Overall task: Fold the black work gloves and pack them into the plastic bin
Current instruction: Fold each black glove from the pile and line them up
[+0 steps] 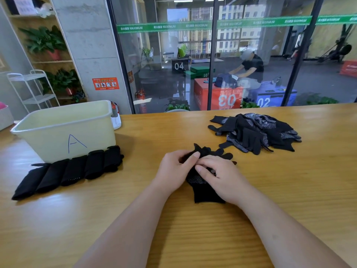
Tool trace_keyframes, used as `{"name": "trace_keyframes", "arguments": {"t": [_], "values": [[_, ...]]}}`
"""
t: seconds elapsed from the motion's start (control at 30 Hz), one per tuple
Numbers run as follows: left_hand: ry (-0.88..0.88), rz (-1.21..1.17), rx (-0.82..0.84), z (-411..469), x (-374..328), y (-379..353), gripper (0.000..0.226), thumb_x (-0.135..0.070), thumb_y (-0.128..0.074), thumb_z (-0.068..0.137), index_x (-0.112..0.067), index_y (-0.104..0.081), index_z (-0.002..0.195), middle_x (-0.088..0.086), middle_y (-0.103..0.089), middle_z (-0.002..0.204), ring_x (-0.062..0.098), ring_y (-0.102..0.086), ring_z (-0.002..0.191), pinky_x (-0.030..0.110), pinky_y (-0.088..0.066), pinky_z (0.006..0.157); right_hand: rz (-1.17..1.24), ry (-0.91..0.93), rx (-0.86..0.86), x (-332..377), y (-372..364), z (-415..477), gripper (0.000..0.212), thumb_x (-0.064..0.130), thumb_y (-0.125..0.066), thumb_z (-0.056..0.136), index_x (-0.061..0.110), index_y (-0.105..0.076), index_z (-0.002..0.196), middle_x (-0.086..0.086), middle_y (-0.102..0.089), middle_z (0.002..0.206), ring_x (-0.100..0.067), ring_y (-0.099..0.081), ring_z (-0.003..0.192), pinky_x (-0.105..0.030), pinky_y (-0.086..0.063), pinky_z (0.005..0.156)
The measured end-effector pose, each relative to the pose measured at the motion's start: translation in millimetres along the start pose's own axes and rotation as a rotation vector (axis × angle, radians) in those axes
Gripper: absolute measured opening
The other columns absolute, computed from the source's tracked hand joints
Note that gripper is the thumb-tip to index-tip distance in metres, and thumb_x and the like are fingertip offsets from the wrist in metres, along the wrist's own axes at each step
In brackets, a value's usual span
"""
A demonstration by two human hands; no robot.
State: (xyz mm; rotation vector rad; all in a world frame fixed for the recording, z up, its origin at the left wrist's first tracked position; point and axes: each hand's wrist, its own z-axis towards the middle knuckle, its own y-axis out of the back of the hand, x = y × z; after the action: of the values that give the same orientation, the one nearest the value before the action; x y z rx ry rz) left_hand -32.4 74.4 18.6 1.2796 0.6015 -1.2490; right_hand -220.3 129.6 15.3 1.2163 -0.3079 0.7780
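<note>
1. Currently the black glove (207, 187) lies at centre frame on the worktop (193, 235), cuff toward the viewer and fingers bunched at its far end. Its fold looks only just begun.
2. The left hand (173, 171) has its grip pinching the bunched finger end. The right hand (222, 178) has its grip curled onto the glove's dotted palm, nipping the fabric.
3. At left of centre, about five folded gloves (73, 171) lie in a row along the front of the plastic bin (63, 132) marked "A". None of them is packed yet.
4. The bin's floor is hidden, so I cannot tell whether it holds any gloves.
5. At right of centre, a loose pile of unfolded gloves (257, 132) lies well apart from the bin. By my judgement much folding and all the visible packing remain.
</note>
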Motion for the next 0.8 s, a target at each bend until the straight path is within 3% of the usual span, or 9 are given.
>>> {"name": "trace_keyframes", "arguments": {"t": [0.07, 0.17, 0.3, 0.4, 0.47, 0.5, 0.63, 0.73, 0.8], "values": [[0.017, -0.047, -0.032, 0.4, 3.4, 3.1, 0.022, -0.035, -0.064, 0.106, -0.026, -0.083, 0.114, -0.014, -0.081, 0.105, 0.005, -0.074, 0.104, 0.04, -0.06, 0.097, -0.008, 0.011, -0.052, -2.9, 2.0, -0.5, 0.025, 0.04, -0.057, 0.106, 0.042, -0.073, 0.125, 0.029, -0.066, 0.12, 0.001, -0.059, 0.119, -0.035, -0.053, 0.098], [0.086, -0.155, -0.075, 0.4, 1.0, 7.3, 0.024, -0.033, -0.06, 0.109, -0.025, -0.081, 0.117, -0.01, -0.081, 0.108, 0.01, -0.075, 0.108, 0.047, -0.06, 0.101, 0.0, 0.016, -0.117, -7.8, 7.4, -1.4, 0.021, 0.034, -0.069, 0.099, 0.044, -0.075, 0.116, 0.03, -0.068, 0.115, -0.002, -0.06, 0.118, -0.034, -0.052, 0.098], [0.156, -0.231, -0.17, 8.1, -7.6, 22.3, 0.026, -0.031, -0.057, 0.111, -0.022, -0.079, 0.119, -0.01, -0.081, 0.109, 0.007, -0.075, 0.107, 0.04, -0.06, 0.102, -0.057, 0.025, -0.094, -10.5, 8.4, -2.0, 0.029, 0.052, -0.082, 0.087, 0.047, -0.074, 0.114, 0.033, -0.063, 0.121, 0.003, -0.051, 0.126, -0.034, -0.048, 0.104], [0.189, -0.196, -0.281, 22.7, -25.5, 45.8, 0.026, -0.032, -0.056, 0.111, -0.029, -0.078, 0.099, -0.009, -0.08, 0.102, 0.009, -0.072, 0.1, 0.032, -0.057, 0.085, -0.056, 0.003, -0.063, -12.4, 7.8, -2.1, 0.039, 0.06, -0.084, 0.081, 0.051, -0.072, 0.116, 0.035, -0.058, 0.125, 0.006, -0.046, 0.127, -0.032, -0.045, 0.106], [0.168, -0.083, -0.347, 34.6, -40.2, 65.8, 0.029, -0.035, -0.053, 0.112, -0.025, -0.074, 0.094, -0.003, -0.077, 0.098, 0.019, -0.069, 0.094, 0.034, -0.055, 0.078, -0.064, -0.01, -0.02, -13.5, 7.1, -2.1, 0.042, 0.064, -0.083, 0.079, 0.053, -0.071, 0.118, 0.036, -0.057, 0.127, 0.008, -0.046, 0.128, -0.032, -0.045, 0.106], [0.131, -0.001, -0.377, 40.8, -47.0, 76.2, 0.028, -0.036, -0.052, 0.112, -0.023, -0.075, 0.101, -0.002, -0.076, 0.099, 0.023, -0.07, 0.096, 0.039, -0.057, 0.081, -0.074, -0.017, 0.005, -14.4, 6.2, -2.1, 0.042, 0.065, -0.082, 0.079, 0.053, -0.07, 0.118, 0.036, -0.057, 0.128, 0.009, -0.046, 0.128, -0.031, -0.045, 0.107], [-0.102, 0.506, -0.395, 45.9, -63.3, 106.3, 0.029, -0.035, -0.049, 0.113, -0.029, -0.07, 0.133, -0.008, -0.072, 0.111, 0.018, -0.065, 0.102, 0.035, -0.053, 0.084, -0.148, -0.023, 0.048, -18.3, 1.6, -0.6, 0.041, 0.068, -0.077, 0.083, 0.053, -0.07, 0.12, 0.037, -0.056, 0.127, 0.009, -0.044, 0.128, -0.032, -0.043, 0.11], [-0.241, 0.829, -0.209, 28.6, -50.3, 100.4, 0.031, -0.036, -0.049, 0.112, -0.031, -0.069, 0.135, -0.009, -0.073, 0.122, 0.016, -0.067, 0.106, 0.038, -0.058, 0.091, -0.19, -0.026, 0.05, -19.5, 1.7, 0.1, 0.037, 0.067, -0.073, 0.087, 0.052, -0.069, 0.121, 0.036, -0.056, 0.126, 0.007, -0.044, 0.127, -0.031, -0.042, 0.11], [-0.203, 0.952, -0.019, 6.8, -23.7, 83.3, 0.03, -0.037, -0.049, 0.111, -0.032, -0.069, 0.133, -0.01, -0.07, 0.128, 0.016, -0.068, 0.112, 0.037, -0.058, 0.093, -0.209, -0.022, 0.051, -20.5, 2.2, -0.2, 0.035, 0.066, -0.07, 0.09, 0.051, -0.069, 0.121, 0.036, -0.056, 0.126, 0.007, -0.044, 0.126, -0.031, -0.043, 0.108]]}}
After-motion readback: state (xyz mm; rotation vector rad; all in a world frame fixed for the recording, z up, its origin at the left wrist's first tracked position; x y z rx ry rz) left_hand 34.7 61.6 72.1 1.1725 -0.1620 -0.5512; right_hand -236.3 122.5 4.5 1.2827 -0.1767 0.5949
